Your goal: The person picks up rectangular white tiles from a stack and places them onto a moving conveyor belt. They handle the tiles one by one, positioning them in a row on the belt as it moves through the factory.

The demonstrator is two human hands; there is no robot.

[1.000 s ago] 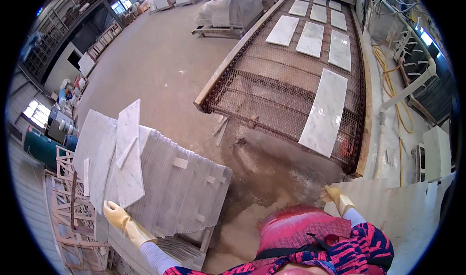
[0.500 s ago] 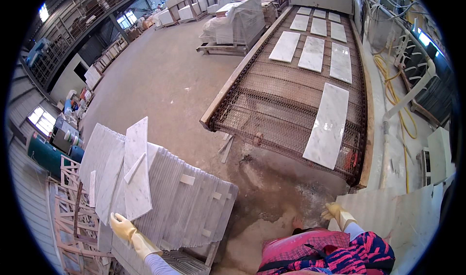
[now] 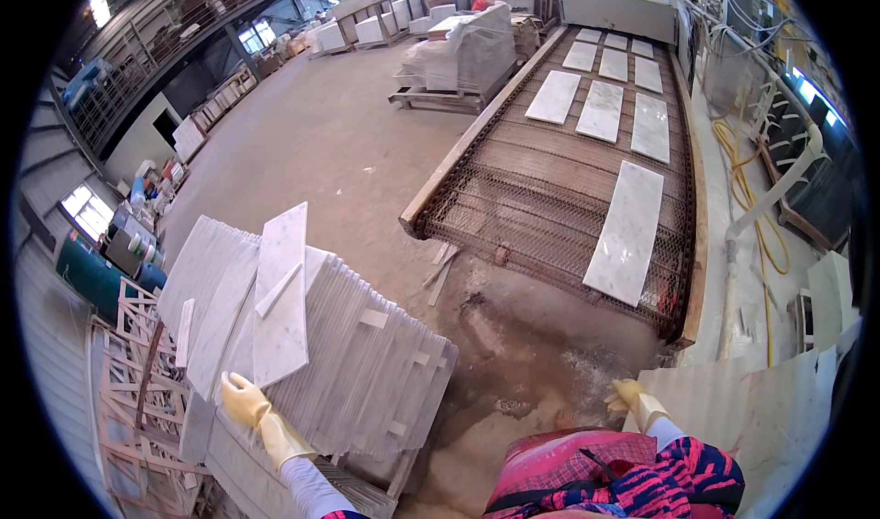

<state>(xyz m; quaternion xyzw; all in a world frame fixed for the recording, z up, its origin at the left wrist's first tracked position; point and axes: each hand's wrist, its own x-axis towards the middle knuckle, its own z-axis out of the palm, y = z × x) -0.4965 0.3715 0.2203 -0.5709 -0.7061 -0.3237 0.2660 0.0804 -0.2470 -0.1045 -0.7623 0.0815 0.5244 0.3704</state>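
Note:
My left hand (image 3: 249, 407), in a pale yellow rubber glove, is at the near edge of a leaning stack of thin white-grey stone tiles (image 3: 362, 381). Its fingers stretch over the edge, apparently touching it, and hold nothing visible. Just beside it is the lower end of a loose marble tile (image 3: 281, 336) lying across the stack, with a narrow white strip (image 3: 278, 291) on top. My right hand (image 3: 639, 402), gloved alike, hangs low at my right side beside a pale corrugated sheet. Its fingers are slightly apart and nothing shows in them.
A mesh conveyor (image 3: 513, 189) runs away ahead and right, carrying several marble tiles; the nearest tile (image 3: 626, 233) looks wet. Wet floor (image 3: 513, 354) lies between conveyor and stack. A wooden frame (image 3: 119, 409) stands left of the stack; a wrapped pallet load (image 3: 458, 56) stands farther off.
The whole view has shifted slightly, so the stack and conveyor sit a little farther right. My left hand stays by the stack's edge and my right hand stays low at my side.

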